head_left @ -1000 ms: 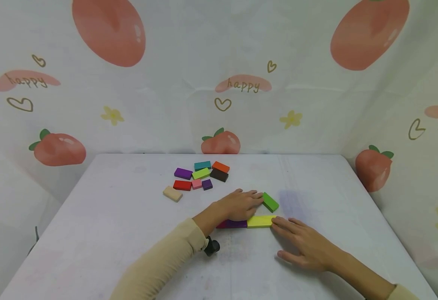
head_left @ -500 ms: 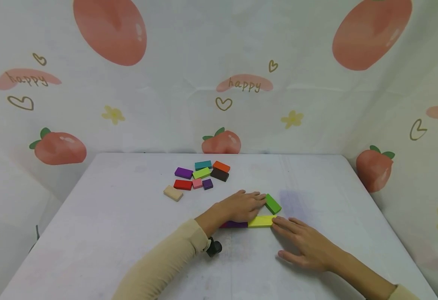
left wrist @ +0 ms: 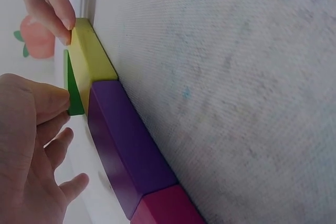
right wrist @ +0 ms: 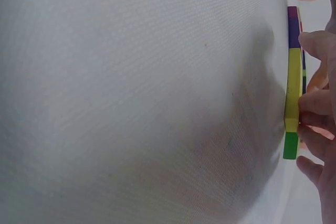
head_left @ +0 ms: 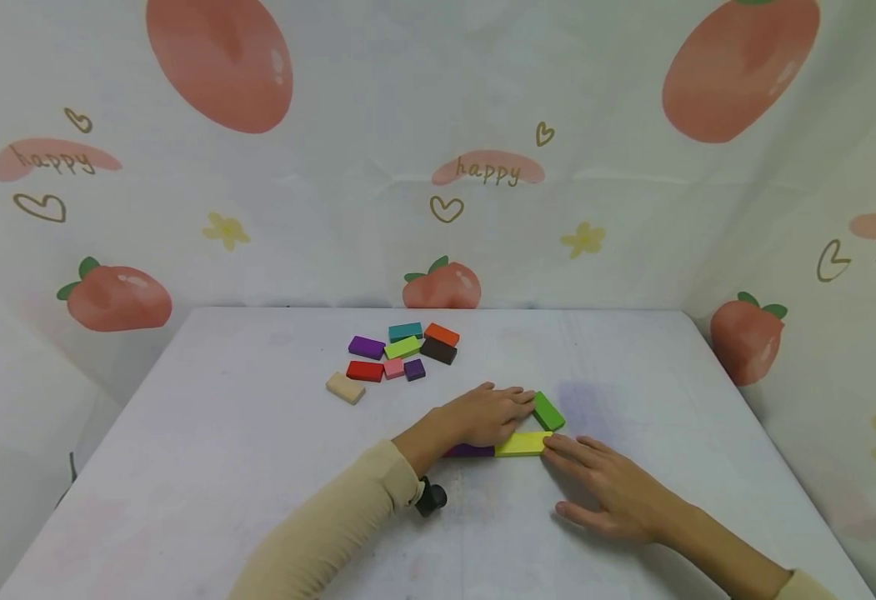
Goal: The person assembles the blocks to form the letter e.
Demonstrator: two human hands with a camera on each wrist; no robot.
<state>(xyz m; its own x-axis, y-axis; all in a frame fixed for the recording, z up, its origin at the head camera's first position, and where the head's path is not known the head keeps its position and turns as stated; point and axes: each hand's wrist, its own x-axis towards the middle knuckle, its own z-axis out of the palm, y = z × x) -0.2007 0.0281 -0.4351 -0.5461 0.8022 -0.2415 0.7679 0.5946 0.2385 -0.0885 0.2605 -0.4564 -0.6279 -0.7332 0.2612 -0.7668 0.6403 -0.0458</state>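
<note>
Here's the left hand (head_left: pixel 486 415), stretched across the row, fingers relaxed and lengthened, their tips just touching the left end of the green block (head_left: pixel 548 411); no wrap around it that I can see, and the spare fingers fan out holding nothing. That green block lies slantwise on the white table (head_left: pixel 182 467), behind the right end of the yellow block (head_left: pixel 522 445), its near corner so close that I can't tell whether the two touch. And over here the right hand (head_left: pixel 618 492) lies long-fingered, thumb well apart, gripping nothing, fingertips resting against the yellow block's right end. Lovely straight line: magenta block (left wrist: pixel 163 205), purple block (head_left: pixel 473 451), yellow block, end to end. This looks like nudging green about while the other hand steadies the line. To do it well, I'd say, push low and gently, with pressure that swings the slant out instead of ramming that corner into yellow. The right fingers want to be a firm stop, no harder, or the joints could buckle. And mind that left forearm: it crosses close above purple, where a dropped wrist might knock it.
</note>
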